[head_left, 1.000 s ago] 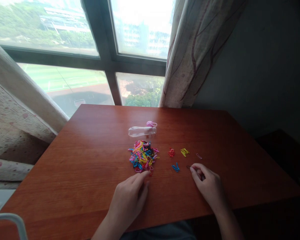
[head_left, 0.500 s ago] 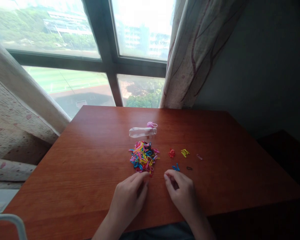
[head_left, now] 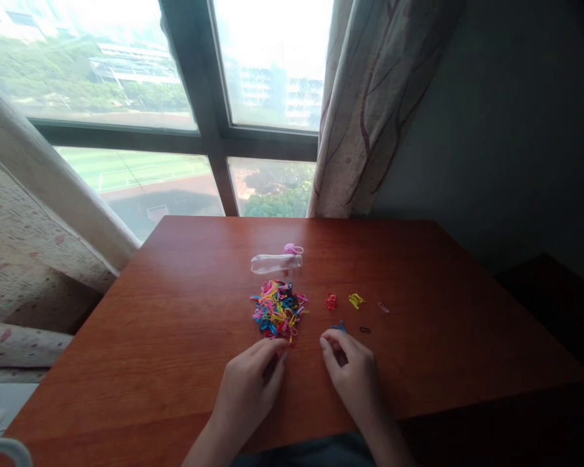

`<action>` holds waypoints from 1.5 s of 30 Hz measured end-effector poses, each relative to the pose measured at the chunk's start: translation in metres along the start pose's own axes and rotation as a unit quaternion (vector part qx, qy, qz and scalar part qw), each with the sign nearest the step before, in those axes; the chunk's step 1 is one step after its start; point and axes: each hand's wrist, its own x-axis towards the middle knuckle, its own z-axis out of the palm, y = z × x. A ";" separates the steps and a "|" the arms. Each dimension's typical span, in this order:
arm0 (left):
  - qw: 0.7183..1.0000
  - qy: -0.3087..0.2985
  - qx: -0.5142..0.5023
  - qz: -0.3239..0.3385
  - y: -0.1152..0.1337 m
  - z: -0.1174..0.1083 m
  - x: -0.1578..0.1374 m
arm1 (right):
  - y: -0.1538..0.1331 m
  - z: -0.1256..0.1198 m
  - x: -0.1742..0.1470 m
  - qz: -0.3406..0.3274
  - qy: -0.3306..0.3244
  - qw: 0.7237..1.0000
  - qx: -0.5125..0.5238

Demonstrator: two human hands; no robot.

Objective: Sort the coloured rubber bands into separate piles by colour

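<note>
1. A tangled pile of multicoloured rubber bands is seen mid-worktop.
2. The left hand, fingers loosely curled around nothing, is rested at the pile's near edge.
3. The right hand, fingers curled and empty, is placed beside blue bands.

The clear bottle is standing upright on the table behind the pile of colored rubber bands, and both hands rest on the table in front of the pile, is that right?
Not quite. The clear bottle is lying on its side, not upright, as the head view shows. It is on the table behind the pile of colored rubber bands, and the left hand and right hand rest in front of the pile.
</note>
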 end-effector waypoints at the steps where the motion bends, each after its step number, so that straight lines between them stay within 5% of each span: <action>1: 1.000 -0.002 0.000 0.000 0.000 0.000 0.000 | 0.001 -0.001 0.001 0.004 0.009 1.000 0.002; 7: 1.000 -0.017 0.003 0.003 -0.001 0.001 -0.001 | 0.013 -0.020 0.029 -0.010 0.021 0.998 -0.066; 20: 0.999 -0.030 0.020 -0.001 -0.002 0.002 -0.003 | 0.022 -0.017 0.096 -0.028 -0.143 0.967 -0.211; 45: 0.998 -0.046 0.035 -0.009 0.001 0.002 -0.003 | 0.039 -0.013 0.134 -0.038 -0.131 0.969 -0.207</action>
